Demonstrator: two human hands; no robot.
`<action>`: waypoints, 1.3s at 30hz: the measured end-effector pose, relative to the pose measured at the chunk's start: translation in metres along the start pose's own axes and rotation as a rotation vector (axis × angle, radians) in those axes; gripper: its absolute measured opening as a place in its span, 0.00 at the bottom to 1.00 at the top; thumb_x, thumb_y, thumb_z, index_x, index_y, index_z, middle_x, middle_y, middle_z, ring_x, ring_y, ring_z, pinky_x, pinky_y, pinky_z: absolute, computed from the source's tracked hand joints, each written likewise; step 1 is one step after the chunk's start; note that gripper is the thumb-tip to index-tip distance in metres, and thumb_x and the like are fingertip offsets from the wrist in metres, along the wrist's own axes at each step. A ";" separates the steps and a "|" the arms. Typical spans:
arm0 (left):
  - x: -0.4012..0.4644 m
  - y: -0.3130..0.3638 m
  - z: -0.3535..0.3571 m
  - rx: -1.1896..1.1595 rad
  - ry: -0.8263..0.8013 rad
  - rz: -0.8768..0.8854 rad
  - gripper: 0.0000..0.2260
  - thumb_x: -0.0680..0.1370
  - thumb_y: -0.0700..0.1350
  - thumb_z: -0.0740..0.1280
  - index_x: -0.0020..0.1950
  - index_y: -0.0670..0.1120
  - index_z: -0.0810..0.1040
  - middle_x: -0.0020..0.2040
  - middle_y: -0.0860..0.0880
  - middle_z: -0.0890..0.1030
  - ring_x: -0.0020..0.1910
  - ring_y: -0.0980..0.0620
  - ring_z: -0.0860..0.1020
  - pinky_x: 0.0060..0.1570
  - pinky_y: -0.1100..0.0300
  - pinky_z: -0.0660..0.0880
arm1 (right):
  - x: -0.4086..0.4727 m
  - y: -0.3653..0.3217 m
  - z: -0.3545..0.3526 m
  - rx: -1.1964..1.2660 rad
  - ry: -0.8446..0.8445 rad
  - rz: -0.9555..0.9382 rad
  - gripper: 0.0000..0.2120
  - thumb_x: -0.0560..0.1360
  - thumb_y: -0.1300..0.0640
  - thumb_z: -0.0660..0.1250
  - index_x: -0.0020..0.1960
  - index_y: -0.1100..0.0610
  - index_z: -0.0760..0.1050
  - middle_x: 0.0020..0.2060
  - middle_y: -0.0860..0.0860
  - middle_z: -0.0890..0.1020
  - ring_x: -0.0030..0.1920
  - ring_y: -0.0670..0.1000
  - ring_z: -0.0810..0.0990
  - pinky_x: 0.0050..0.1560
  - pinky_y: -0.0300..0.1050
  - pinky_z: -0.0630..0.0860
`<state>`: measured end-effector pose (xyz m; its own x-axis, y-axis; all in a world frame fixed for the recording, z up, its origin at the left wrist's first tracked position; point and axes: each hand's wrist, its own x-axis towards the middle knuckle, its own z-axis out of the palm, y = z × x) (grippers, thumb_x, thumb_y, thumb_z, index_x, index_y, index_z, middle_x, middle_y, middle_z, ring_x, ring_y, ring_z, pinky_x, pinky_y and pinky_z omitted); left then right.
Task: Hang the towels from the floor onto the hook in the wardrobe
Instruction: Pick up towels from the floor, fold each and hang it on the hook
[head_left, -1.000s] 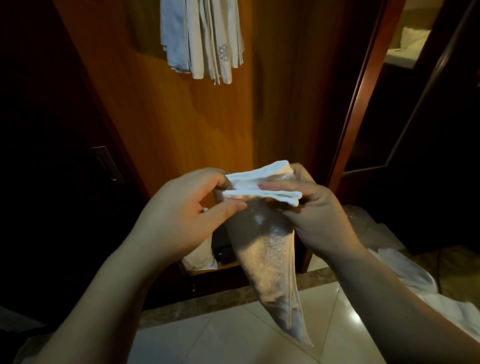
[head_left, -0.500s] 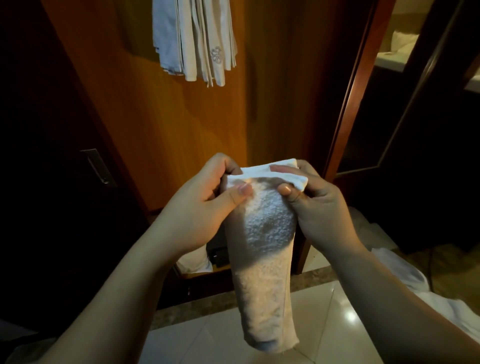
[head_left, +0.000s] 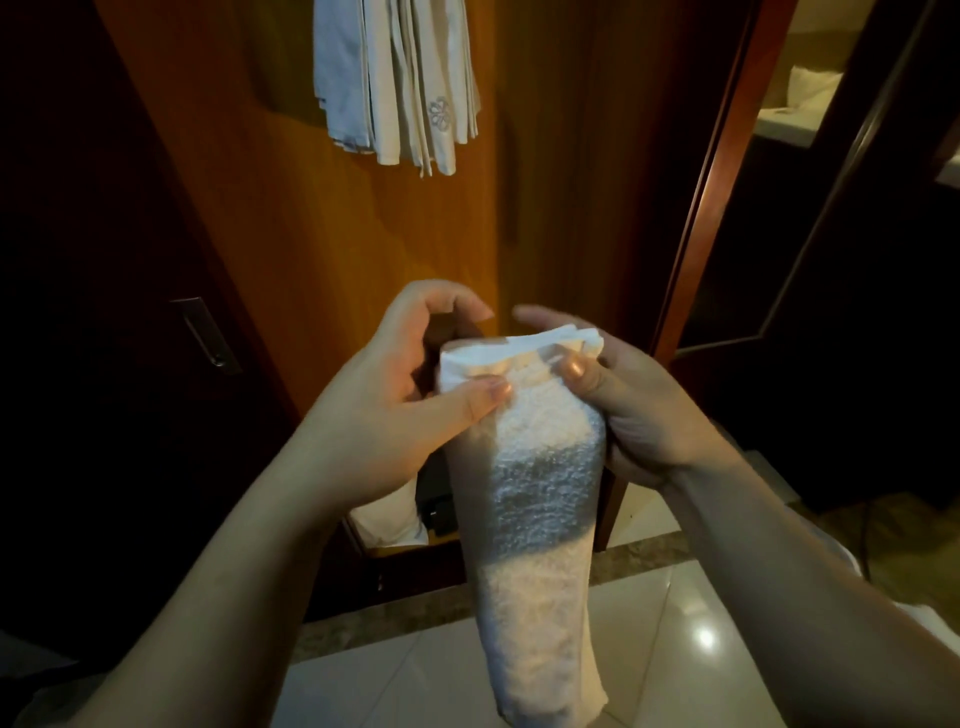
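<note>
Two hands are closed on one folded white towel (head_left: 540, 499), held chest-high over the tiled floor (head_left: 675, 613). The left hand (head_left: 410, 395) pinches the towel's top left corner between thumb and curled fingers; the right hand (head_left: 618, 400) grips the top right edge, thumb pressed on the front face. The towel's long axis runs vertical, the folded top edge kept between the hands and the free end hanging down toward the floor. More white cloth (head_left: 800, 566) is seen on the floor at lower right, partly hidden by the right forearm. Beyond the hands stands the wooden wardrobe panel (head_left: 291, 218). Hung towels (head_left: 400, 83) are seen high on it, above and slightly left of the held towel; the hook itself is out of view. The coming lift is judged to go up and forward, slightly left. The left hand lies nearer that side.
</note>
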<state>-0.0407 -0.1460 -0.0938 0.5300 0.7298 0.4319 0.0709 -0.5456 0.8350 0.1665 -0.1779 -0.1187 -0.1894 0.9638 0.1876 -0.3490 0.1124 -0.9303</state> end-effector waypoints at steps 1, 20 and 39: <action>0.001 -0.001 0.003 -0.067 0.026 0.008 0.21 0.72 0.43 0.74 0.54 0.69 0.74 0.47 0.62 0.80 0.41 0.60 0.82 0.34 0.65 0.78 | 0.001 -0.002 -0.001 0.023 -0.021 0.021 0.28 0.59 0.43 0.83 0.57 0.50 0.84 0.54 0.56 0.86 0.55 0.54 0.85 0.52 0.45 0.82; 0.030 -0.049 0.014 -0.547 0.051 -0.393 0.16 0.69 0.53 0.77 0.53 0.48 0.86 0.54 0.42 0.85 0.52 0.43 0.85 0.46 0.52 0.82 | 0.054 -0.017 -0.036 0.192 0.051 0.122 0.35 0.71 0.27 0.64 0.65 0.51 0.81 0.66 0.59 0.80 0.68 0.60 0.78 0.64 0.59 0.77; 0.104 -0.024 -0.043 -0.642 0.389 -0.525 0.19 0.73 0.44 0.76 0.61 0.45 0.76 0.47 0.45 0.87 0.45 0.45 0.86 0.39 0.46 0.83 | 0.026 0.087 -0.025 -0.326 0.229 0.087 0.35 0.64 0.36 0.74 0.67 0.47 0.70 0.57 0.42 0.84 0.58 0.45 0.83 0.51 0.41 0.81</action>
<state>-0.0238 -0.0390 -0.0539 0.2322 0.9702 -0.0699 -0.3225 0.1446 0.9355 0.1543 -0.1368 -0.2029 0.0165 0.9979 0.0633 -0.0244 0.0637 -0.9977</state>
